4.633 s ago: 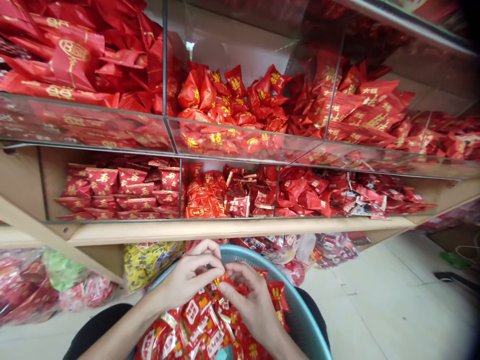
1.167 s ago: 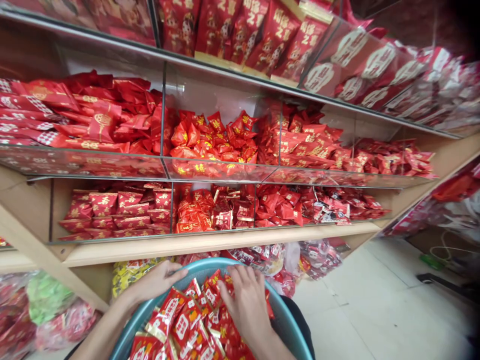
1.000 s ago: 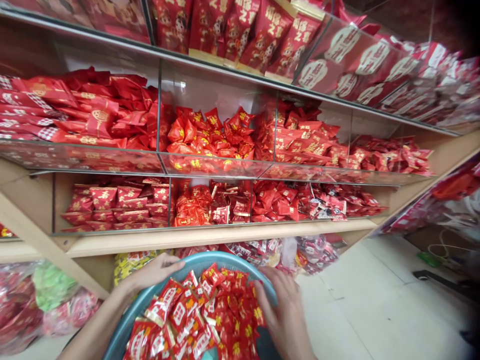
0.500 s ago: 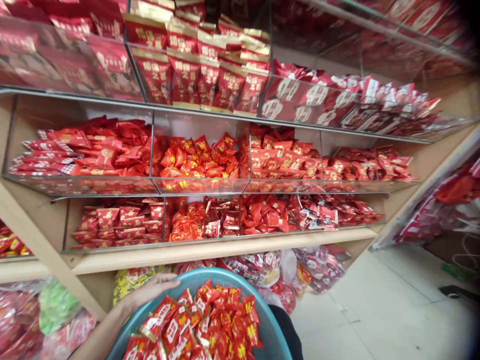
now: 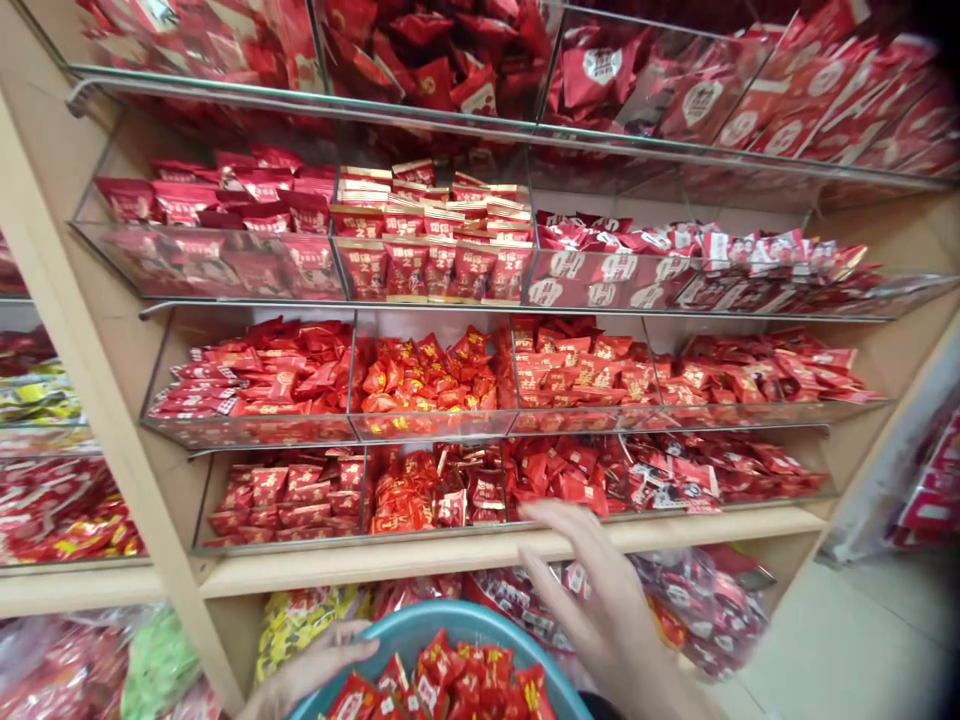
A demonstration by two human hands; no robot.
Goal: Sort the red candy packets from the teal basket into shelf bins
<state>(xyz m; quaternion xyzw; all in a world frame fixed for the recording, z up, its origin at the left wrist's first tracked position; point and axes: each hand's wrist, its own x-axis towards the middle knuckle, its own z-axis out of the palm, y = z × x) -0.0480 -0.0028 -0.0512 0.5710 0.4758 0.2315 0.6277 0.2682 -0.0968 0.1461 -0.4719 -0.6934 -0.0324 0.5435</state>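
A blue-green plastic basket (image 5: 409, 612) full of small red candy packets (image 5: 457, 680) sits at the bottom of the view. My left hand (image 5: 319, 665) grips its left rim, with part of the hand cut off by the frame edge. Over the basket's right side reaches my right hand (image 5: 589, 580), fingers apart and nothing in them. Its fingertips are in front of the wooden shelf edge (image 5: 450, 555), close to the lowest row of bins. Red packets (image 5: 559, 470) lie in the bin just beyond those fingertips.
Tiers of clear-fronted bins (image 5: 420, 425) hold red wrapped sweets. Below the shelf lie a yellow bag (image 5: 304, 625) and a bag of dark red packets (image 5: 705, 610). A wooden upright (image 5: 112, 400) stands at left; pale floor tiles (image 5: 840, 630) show at lower right.
My right hand has come into view, reaching toward the lowest bins. The view has tilted up, so the shelves and basket sit lower in the picture. My left hand stays at the basket rim.
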